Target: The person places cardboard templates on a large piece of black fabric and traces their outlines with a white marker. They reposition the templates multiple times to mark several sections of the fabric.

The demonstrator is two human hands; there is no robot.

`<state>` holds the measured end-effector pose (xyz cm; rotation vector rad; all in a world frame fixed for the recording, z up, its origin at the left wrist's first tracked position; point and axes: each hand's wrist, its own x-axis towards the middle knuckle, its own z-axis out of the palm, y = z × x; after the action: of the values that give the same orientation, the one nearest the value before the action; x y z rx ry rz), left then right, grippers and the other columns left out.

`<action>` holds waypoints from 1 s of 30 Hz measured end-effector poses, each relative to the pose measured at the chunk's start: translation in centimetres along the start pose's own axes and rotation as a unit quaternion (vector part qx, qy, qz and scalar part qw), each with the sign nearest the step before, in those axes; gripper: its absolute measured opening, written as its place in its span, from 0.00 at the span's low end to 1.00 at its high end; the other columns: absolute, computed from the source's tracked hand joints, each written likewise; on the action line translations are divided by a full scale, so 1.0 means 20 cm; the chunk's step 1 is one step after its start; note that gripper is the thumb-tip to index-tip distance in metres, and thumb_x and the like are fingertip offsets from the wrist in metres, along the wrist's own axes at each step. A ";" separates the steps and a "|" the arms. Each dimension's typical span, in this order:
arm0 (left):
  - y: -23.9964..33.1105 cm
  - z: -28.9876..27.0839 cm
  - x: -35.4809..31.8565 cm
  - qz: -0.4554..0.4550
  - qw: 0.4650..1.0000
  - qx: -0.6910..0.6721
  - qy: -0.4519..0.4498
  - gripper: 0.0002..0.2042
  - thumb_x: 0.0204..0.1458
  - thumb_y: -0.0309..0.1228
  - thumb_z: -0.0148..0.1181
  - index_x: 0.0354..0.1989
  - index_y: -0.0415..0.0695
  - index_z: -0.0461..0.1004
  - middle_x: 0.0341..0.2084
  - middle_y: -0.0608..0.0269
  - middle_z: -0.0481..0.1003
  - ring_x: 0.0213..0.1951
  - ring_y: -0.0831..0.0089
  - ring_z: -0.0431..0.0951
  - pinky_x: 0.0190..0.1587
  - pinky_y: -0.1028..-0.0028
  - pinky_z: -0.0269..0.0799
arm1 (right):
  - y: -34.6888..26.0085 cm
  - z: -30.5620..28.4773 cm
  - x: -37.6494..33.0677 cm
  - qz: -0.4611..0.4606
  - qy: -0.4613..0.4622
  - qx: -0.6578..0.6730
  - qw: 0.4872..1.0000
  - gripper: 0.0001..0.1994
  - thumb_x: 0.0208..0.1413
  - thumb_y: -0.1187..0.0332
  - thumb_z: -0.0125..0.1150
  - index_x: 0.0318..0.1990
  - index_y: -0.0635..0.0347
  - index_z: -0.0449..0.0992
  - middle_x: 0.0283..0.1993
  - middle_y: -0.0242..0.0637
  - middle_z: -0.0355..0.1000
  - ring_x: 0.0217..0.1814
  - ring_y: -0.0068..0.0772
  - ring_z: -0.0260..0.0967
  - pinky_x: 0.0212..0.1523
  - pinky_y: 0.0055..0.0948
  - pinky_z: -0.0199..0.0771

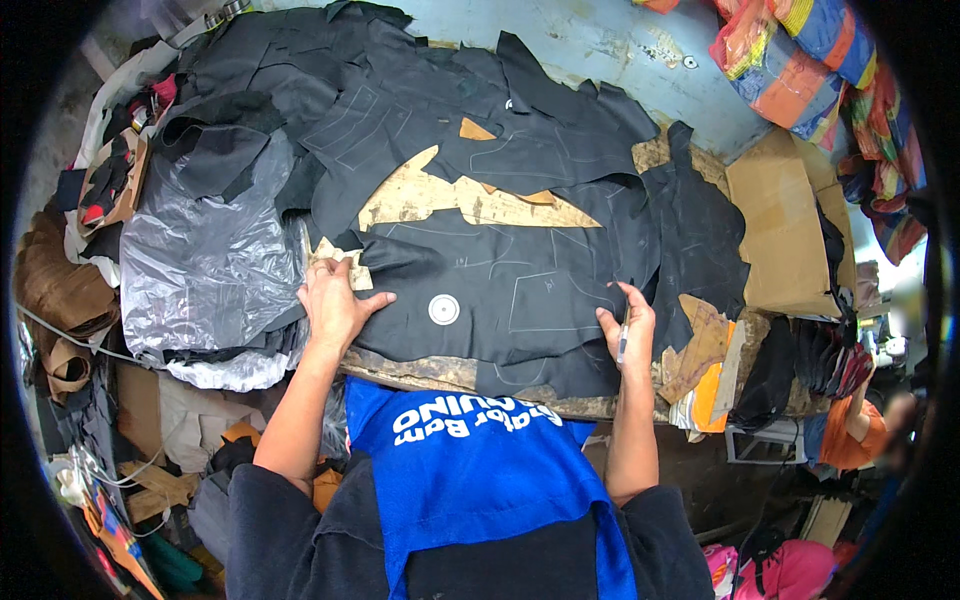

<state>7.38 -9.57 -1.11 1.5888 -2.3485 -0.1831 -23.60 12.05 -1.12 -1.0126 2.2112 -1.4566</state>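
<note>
Black leather (430, 345) with thin pale outlines drawn on it lies spread over the table before me. My left hand (337, 303) rests on its left part, thumb stretched out and fingers apart. The fingertips touch or lie beside a crumpled cream scrap (361, 276); their hold on it, if any, is hidden. Towards the right edge, my right hand (632, 325) holds a slim clear pen (625, 335), its tip pointing away from the leather's near edge. Between the hands, a round white disc (443, 310) with a small centre mark lies flat on the leather.
Bare table wood (400, 195) shows through a gap in the leather. A pile under clear plastic (200, 240) stands at left. Far right are a cardboard box (780, 220) and tan scraps (700, 350). Another person in an orange top (850, 435) is beyond.
</note>
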 end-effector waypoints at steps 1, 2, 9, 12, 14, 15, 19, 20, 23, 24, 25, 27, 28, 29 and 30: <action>0.00 0.00 0.01 0.001 0.999 -0.016 -0.030 0.23 0.31 0.44 0.72 0.34 0.42 0.75 0.41 0.53 0.72 0.46 0.57 0.70 0.48 0.59 0.60 | 0.02 0.00 0.00 -0.005 0.003 -0.025 1.000 0.20 0.39 0.82 0.62 0.45 0.66 0.71 0.38 0.35 0.72 0.41 0.23 0.67 0.47 0.22 0.65; 0.00 0.01 0.02 -0.001 0.997 -0.039 -0.066 0.22 0.31 0.43 0.72 0.31 0.42 0.75 0.39 0.54 0.73 0.45 0.58 0.70 0.48 0.59 0.61 | 0.04 0.00 -0.01 -0.009 0.007 -0.051 0.999 0.20 0.40 0.82 0.62 0.45 0.68 0.70 0.38 0.37 0.73 0.42 0.23 0.67 0.47 0.22 0.66; -0.06 -0.06 0.00 0.009 0.922 -0.336 -0.193 0.10 0.42 0.30 0.63 0.24 0.38 0.67 0.12 0.68 0.62 0.16 0.77 0.63 0.21 0.73 0.59 | 0.00 0.00 -0.18 0.105 -0.049 -0.031 0.993 0.22 0.39 0.79 0.62 0.47 0.72 0.70 0.38 0.42 0.74 0.42 0.27 0.70 0.46 0.25 0.68; -0.22 -0.16 -0.02 0.022 0.913 -0.303 -0.272 0.11 0.45 0.31 0.62 0.26 0.36 0.68 0.13 0.72 0.60 0.18 0.83 0.59 0.20 0.75 0.56 | -0.08 0.05 -0.32 0.030 -0.174 0.064 0.982 0.16 0.41 0.83 0.59 0.42 0.66 0.71 0.34 0.33 0.72 0.28 0.18 0.67 0.26 0.18 0.67; -0.27 -0.18 -0.03 0.004 0.893 -0.317 -0.318 0.11 0.48 0.29 0.61 0.33 0.33 0.72 0.17 0.71 0.67 0.21 0.84 0.63 0.22 0.76 0.60 | -0.13 0.07 -0.38 0.031 -0.236 0.016 0.971 0.14 0.40 0.85 0.59 0.36 0.62 0.72 0.35 0.30 0.73 0.31 0.16 0.65 0.35 0.17 0.66; -0.28 -0.19 -0.05 0.005 0.866 -0.384 -0.321 0.11 0.49 0.29 0.60 0.35 0.33 0.72 0.20 0.71 0.69 0.23 0.84 0.65 0.24 0.77 0.63 | -0.15 0.09 -0.40 -0.007 -0.246 0.013 0.969 0.14 0.39 0.86 0.58 0.35 0.61 0.73 0.34 0.30 0.73 0.32 0.17 0.66 0.35 0.19 0.67; -0.28 -0.26 -0.08 -0.023 0.808 -0.483 -0.336 0.14 0.52 0.24 0.56 0.48 0.34 0.70 0.39 0.65 0.74 0.38 0.79 0.72 0.41 0.77 0.70 | -0.21 0.08 -0.36 -0.035 -0.245 0.045 0.968 0.14 0.39 0.85 0.59 0.36 0.62 0.73 0.34 0.31 0.73 0.35 0.19 0.68 0.36 0.20 0.68; -0.27 -0.28 -0.08 -0.007 0.805 -0.499 -0.320 0.15 0.52 0.24 0.56 0.49 0.34 0.69 0.40 0.64 0.74 0.40 0.79 0.71 0.43 0.77 0.69 | -0.22 0.07 -0.34 -0.042 -0.237 0.055 0.969 0.14 0.40 0.84 0.59 0.37 0.62 0.73 0.34 0.31 0.73 0.36 0.19 0.69 0.37 0.20 0.69; -0.22 -0.32 -0.01 0.047 0.796 -0.531 -0.287 0.20 0.52 0.23 0.56 0.54 0.35 0.64 0.46 0.61 0.71 0.47 0.76 0.70 0.50 0.74 0.67 | -0.24 -0.02 -0.28 0.068 -0.140 0.169 0.973 0.12 0.45 0.82 0.61 0.38 0.64 0.71 0.34 0.31 0.70 0.30 0.19 0.67 0.31 0.20 0.70; -0.19 -0.32 0.02 0.066 0.792 -0.543 -0.272 0.20 0.52 0.23 0.56 0.54 0.35 0.64 0.47 0.60 0.71 0.47 0.76 0.70 0.50 0.74 0.66 | -0.25 -0.06 -0.25 0.072 -0.114 0.175 0.975 0.12 0.45 0.82 0.61 0.39 0.64 0.70 0.35 0.31 0.70 0.28 0.18 0.66 0.27 0.19 0.70; -0.16 -0.31 0.06 0.085 0.787 -0.555 -0.257 0.21 0.51 0.23 0.56 0.54 0.34 0.63 0.48 0.60 0.71 0.48 0.75 0.70 0.51 0.74 0.66 | -0.24 -0.09 -0.22 0.077 -0.091 0.179 0.977 0.13 0.46 0.82 0.61 0.41 0.65 0.70 0.36 0.32 0.69 0.26 0.17 0.66 0.23 0.17 0.69; -0.09 -0.27 0.14 0.087 0.794 -0.549 -0.247 0.24 0.49 0.23 0.59 0.56 0.34 0.62 0.45 0.62 0.72 0.45 0.74 0.72 0.49 0.73 0.68 | -0.22 -0.13 -0.17 0.043 -0.050 0.185 0.980 0.12 0.46 0.81 0.61 0.40 0.65 0.69 0.30 0.31 0.70 0.20 0.15 0.63 0.18 0.16 0.67; -0.04 -0.23 0.18 0.081 0.799 -0.541 -0.249 0.24 0.49 0.23 0.60 0.56 0.34 0.62 0.45 0.63 0.72 0.44 0.74 0.72 0.48 0.73 0.69 | -0.20 -0.14 -0.14 0.045 -0.034 0.188 0.981 0.12 0.46 0.81 0.61 0.40 0.64 0.70 0.28 0.30 0.70 0.19 0.14 0.63 0.18 0.16 0.66; 0.00 -0.19 0.22 0.088 0.789 -0.553 -0.251 0.24 0.48 0.22 0.60 0.56 0.35 0.63 0.44 0.64 0.72 0.44 0.74 0.73 0.47 0.72 0.69 | -0.18 -0.15 -0.12 0.053 -0.017 0.184 0.981 0.12 0.46 0.81 0.61 0.39 0.64 0.70 0.27 0.30 0.70 0.19 0.13 0.63 0.18 0.15 0.65; 0.02 -0.17 0.27 0.071 0.895 -0.340 -0.278 0.28 0.44 0.30 0.66 0.54 0.35 0.65 0.41 0.61 0.73 0.41 0.72 0.74 0.44 0.74 0.70 | -0.15 -0.15 -0.10 0.069 0.007 0.133 0.989 0.12 0.46 0.81 0.61 0.39 0.66 0.70 0.27 0.28 0.71 0.20 0.16 0.65 0.20 0.19 0.68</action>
<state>6.23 -14.22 3.08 1.0911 -2.3393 -1.4148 -22.71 14.69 2.67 -0.7485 1.9841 -1.6437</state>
